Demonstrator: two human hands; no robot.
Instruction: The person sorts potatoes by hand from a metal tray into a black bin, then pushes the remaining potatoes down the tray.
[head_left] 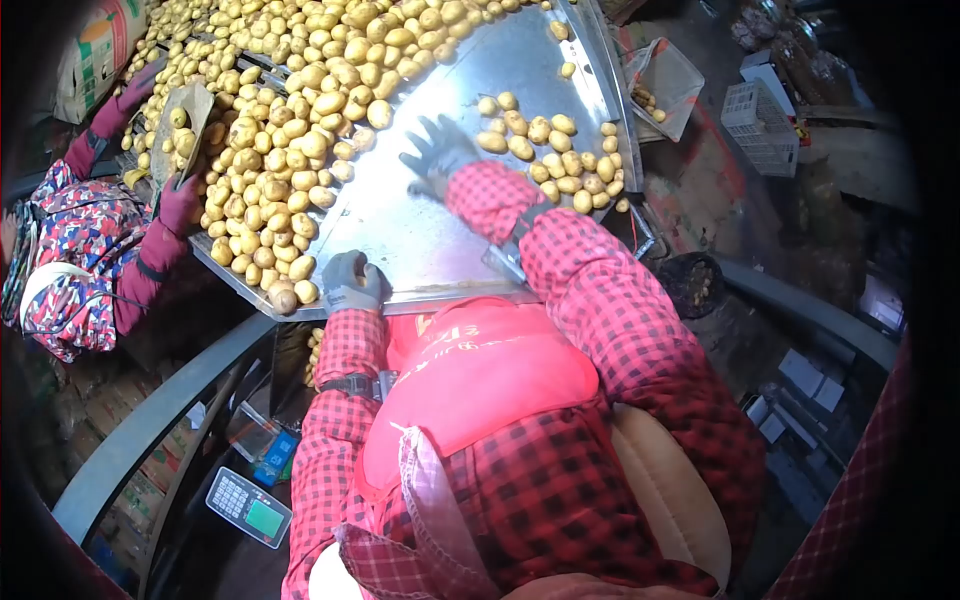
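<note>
My right hand, in a grey glove, is over the metal sorting table with its fingers spread and nothing in them. Right of it lies a small loose group of potatoes. At the table's near edge rests my left hand, also gloved in grey, its fingers loosely bent and a gap showing between thumb and forefinger. Close to its left begins a large heap of yellow potatoes, which spreads up and back across the table.
On the left, another person in purple sleeves holds a scoop-like container with potatoes at the heap. A printed sack stands behind. Below left is a scale display. A white crate and an open bag are at right.
</note>
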